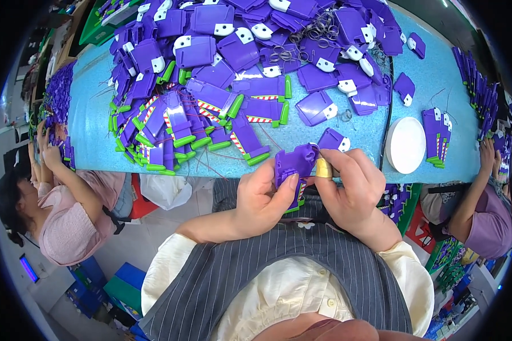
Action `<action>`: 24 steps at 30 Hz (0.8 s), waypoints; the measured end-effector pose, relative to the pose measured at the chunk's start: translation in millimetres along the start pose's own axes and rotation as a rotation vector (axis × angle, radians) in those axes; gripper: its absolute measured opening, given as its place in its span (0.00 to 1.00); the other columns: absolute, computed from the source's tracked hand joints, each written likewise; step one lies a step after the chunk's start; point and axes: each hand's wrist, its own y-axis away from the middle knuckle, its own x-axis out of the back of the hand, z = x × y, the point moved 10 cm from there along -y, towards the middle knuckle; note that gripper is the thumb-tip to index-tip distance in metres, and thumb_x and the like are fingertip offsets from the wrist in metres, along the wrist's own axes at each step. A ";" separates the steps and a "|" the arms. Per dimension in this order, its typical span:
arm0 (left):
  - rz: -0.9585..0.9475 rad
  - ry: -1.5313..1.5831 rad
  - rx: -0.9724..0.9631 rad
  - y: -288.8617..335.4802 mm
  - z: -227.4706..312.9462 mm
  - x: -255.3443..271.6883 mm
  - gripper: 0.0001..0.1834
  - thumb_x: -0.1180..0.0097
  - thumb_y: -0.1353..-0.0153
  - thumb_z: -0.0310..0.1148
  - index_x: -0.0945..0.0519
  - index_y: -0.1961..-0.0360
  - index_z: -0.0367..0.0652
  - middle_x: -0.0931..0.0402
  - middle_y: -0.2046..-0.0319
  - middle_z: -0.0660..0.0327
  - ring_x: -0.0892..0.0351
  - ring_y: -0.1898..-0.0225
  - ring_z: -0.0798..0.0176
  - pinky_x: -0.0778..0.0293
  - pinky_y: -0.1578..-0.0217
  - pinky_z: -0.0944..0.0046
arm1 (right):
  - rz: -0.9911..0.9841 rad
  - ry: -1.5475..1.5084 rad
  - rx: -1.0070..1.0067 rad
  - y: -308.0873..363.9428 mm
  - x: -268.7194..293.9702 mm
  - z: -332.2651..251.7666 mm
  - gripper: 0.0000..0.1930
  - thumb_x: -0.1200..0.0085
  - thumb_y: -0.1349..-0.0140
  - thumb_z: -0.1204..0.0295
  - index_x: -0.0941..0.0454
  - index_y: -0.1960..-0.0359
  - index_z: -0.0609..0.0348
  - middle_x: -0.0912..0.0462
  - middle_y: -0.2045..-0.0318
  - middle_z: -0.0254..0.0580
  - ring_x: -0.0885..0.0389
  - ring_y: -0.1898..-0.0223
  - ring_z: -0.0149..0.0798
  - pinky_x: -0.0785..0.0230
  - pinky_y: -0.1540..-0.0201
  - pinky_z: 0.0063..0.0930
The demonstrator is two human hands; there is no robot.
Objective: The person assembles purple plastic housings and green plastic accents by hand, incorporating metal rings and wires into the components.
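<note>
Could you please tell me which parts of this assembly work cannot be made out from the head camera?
- Purple part, head view: its lower half hides behind the left hand.
- Small yellowish piece: too small to identify; the right hand covers most of it.
- Metal rings on the blue table: too small and tangled to count.
- Co-workers' hands at both sides: bent and blurred by the fisheye rim.

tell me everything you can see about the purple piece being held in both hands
The purple piece looks like moulded plastic, flat and wing-shaped, glossy, with a green tip and red-and-white striped band showing below the left hand. That hand grips it from the left, thumb across its face; the right hand meets its right edge, one of its fingers wearing a yellowish cover. It is held just off the near edge of the blue table.
</note>
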 end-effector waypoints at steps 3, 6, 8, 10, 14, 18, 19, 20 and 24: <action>0.036 -0.119 -0.032 1.8 -0.3 3.4 0.14 0.55 0.37 0.21 0.31 0.50 0.27 0.22 0.60 0.56 0.23 0.62 0.71 0.27 0.62 0.72 | 0.004 -0.020 -0.023 2.0 1.5 1.6 0.15 0.37 0.61 0.79 0.23 0.68 0.63 0.25 0.79 0.41 0.26 0.82 0.40 0.36 0.81 0.30; 0.026 -0.199 -0.106 0.9 8.5 2.9 0.13 0.54 0.37 0.21 0.29 0.52 0.28 0.21 0.63 0.57 0.23 0.64 0.72 0.27 0.65 0.72 | -0.011 -0.041 -0.059 2.6 0.1 3.5 0.14 0.37 0.60 0.78 0.23 0.68 0.63 0.25 0.80 0.41 0.26 0.82 0.40 0.36 0.81 0.30; 0.003 -0.294 -0.108 1.9 5.3 4.4 0.14 0.52 0.39 0.21 0.29 0.51 0.29 0.20 0.64 0.55 0.22 0.65 0.72 0.27 0.67 0.72 | -0.023 -0.050 -0.083 1.9 -1.8 5.8 0.13 0.37 0.59 0.78 0.23 0.68 0.64 0.26 0.80 0.40 0.26 0.82 0.39 0.36 0.82 0.30; 0.003 -0.400 -0.137 1.2 9.1 3.5 0.15 0.50 0.41 0.21 0.29 0.52 0.29 0.20 0.65 0.55 0.21 0.68 0.69 0.26 0.68 0.70 | -0.039 -0.070 -0.095 1.4 -3.9 7.5 0.11 0.39 0.54 0.77 0.24 0.68 0.64 0.25 0.78 0.42 0.25 0.78 0.43 0.34 0.78 0.32; -0.185 -0.788 -0.287 -2.8 25.2 -17.0 0.17 0.46 0.46 0.21 0.29 0.53 0.30 0.21 0.70 0.51 0.19 0.72 0.58 0.25 0.72 0.64 | -0.044 -0.281 -0.250 -6.4 -13.3 28.0 0.07 0.45 0.48 0.77 0.25 0.66 0.64 0.26 0.76 0.45 0.25 0.74 0.44 0.33 0.73 0.31; -0.385 -0.559 -0.079 -7.8 13.6 -17.5 0.15 0.48 0.44 0.22 0.29 0.55 0.32 0.22 0.72 0.52 0.19 0.72 0.58 0.25 0.71 0.63 | -0.218 -0.711 -0.546 0.5 -39.1 75.1 0.03 0.51 0.44 0.77 0.29 0.70 0.64 0.28 0.76 0.36 0.31 0.73 0.29 0.38 0.71 0.24; -0.540 -0.349 0.144 -5.2 8.8 -22.8 0.14 0.51 0.40 0.24 0.30 0.52 0.34 0.22 0.66 0.53 0.19 0.67 0.60 0.24 0.65 0.64 | -0.059 -0.529 -0.521 -9.8 -25.4 92.1 0.03 0.50 0.42 0.77 0.28 0.69 0.63 0.29 0.76 0.32 0.33 0.74 0.24 0.40 0.72 0.21; -0.540 -0.349 0.144 -4.1 10.4 -23.7 0.14 0.51 0.40 0.24 0.30 0.52 0.34 0.22 0.66 0.53 0.19 0.67 0.60 0.24 0.65 0.64 | 0.078 -0.612 -0.560 -15.0 -17.4 102.3 0.03 0.51 0.39 0.76 0.28 0.67 0.62 0.29 0.76 0.28 0.35 0.74 0.21 0.42 0.73 0.18; -0.193 0.399 0.469 -2.0 -6.8 -8.4 0.16 0.58 0.34 0.27 0.37 0.46 0.36 0.29 0.51 0.52 0.22 0.56 0.60 0.27 0.52 0.60 | 0.023 -0.784 -0.595 -4.0 -24.3 82.6 0.08 0.50 0.39 0.75 0.28 0.59 0.63 0.27 0.69 0.28 0.33 0.71 0.19 0.38 0.70 0.16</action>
